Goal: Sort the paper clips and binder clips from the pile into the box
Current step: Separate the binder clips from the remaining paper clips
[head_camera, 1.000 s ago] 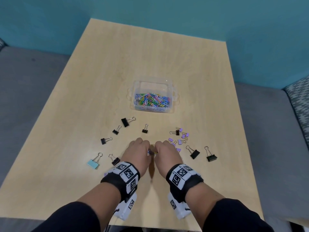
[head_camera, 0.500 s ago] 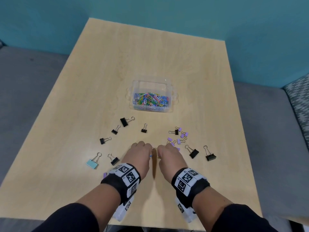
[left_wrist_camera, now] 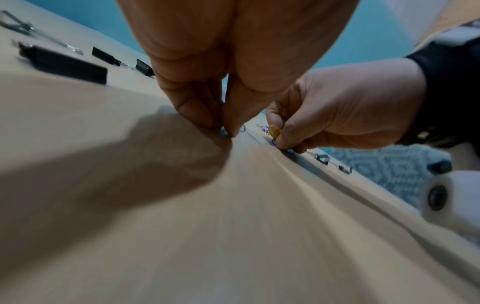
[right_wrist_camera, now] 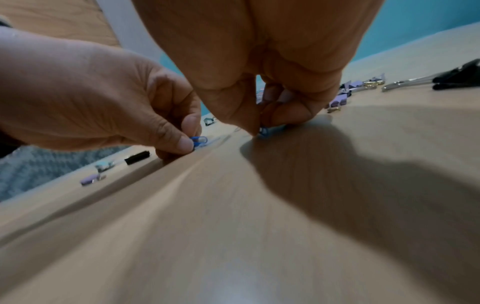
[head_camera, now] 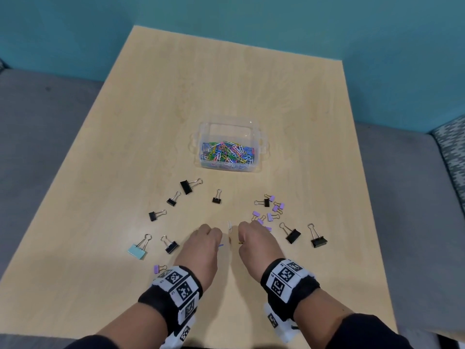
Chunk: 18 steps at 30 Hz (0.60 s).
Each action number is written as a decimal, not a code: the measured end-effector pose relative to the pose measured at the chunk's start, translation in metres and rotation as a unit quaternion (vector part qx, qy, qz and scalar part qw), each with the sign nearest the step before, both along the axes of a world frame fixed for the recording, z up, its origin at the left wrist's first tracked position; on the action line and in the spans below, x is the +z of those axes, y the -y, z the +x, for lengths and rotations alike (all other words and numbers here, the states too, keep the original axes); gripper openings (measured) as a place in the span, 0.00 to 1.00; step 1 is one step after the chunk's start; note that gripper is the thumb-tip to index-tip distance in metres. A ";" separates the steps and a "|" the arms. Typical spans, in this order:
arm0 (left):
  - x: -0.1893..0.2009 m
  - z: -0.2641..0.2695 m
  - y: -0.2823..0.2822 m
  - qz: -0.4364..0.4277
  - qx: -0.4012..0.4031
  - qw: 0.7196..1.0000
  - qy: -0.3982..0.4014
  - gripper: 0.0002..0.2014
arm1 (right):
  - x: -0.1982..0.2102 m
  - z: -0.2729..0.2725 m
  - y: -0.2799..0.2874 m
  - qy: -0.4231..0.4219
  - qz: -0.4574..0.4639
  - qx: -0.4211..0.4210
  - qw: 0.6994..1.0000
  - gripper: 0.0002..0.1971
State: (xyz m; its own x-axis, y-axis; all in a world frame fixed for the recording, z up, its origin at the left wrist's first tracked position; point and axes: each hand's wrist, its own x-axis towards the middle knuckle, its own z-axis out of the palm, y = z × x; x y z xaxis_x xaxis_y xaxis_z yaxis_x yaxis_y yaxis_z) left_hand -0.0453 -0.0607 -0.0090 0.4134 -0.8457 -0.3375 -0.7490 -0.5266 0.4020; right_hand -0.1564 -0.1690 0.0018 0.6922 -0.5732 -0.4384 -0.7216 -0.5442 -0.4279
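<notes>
A clear plastic box (head_camera: 254, 137) at mid-table holds a heap of coloured paper clips (head_camera: 226, 153). My two hands are fists low on the table in front of it. The left hand (head_camera: 219, 241) pinches a blue paper clip (right_wrist_camera: 198, 139) against the tabletop. A yellow paper clip (left_wrist_camera: 275, 131) is held in the fingers of my right hand (head_camera: 241, 241), whose fingertips (right_wrist_camera: 283, 114) also press on another blue clip (right_wrist_camera: 265, 130). A white paper clip (head_camera: 229, 226) lies loose between the hands.
Black binder clips (head_camera: 187, 186) are scattered to the left. Small purple binder clips (head_camera: 270, 216) and two black ones (head_camera: 293, 235) lie to the right. A light-blue binder clip (head_camera: 137, 251) sits near the left edge. Grey seating surrounds the wooden table (head_camera: 226, 84).
Both hands drew back toward me and moved apart. The white paper clip now lies uncovered between them.
</notes>
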 end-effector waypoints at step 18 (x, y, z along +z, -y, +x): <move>0.071 0.111 0.108 -0.161 0.179 0.969 -0.048 0.04 | 0.050 0.093 0.109 0.198 0.038 -0.241 0.949 0.06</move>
State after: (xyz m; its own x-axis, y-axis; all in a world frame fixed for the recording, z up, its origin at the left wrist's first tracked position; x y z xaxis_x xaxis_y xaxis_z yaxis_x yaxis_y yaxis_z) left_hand 0.0654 -0.1684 0.0615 0.6793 -0.7221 -0.1307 -0.4934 -0.5813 0.6471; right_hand -0.0629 -0.2782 0.0516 0.4759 -0.8427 -0.2517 -0.6536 -0.1474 -0.7423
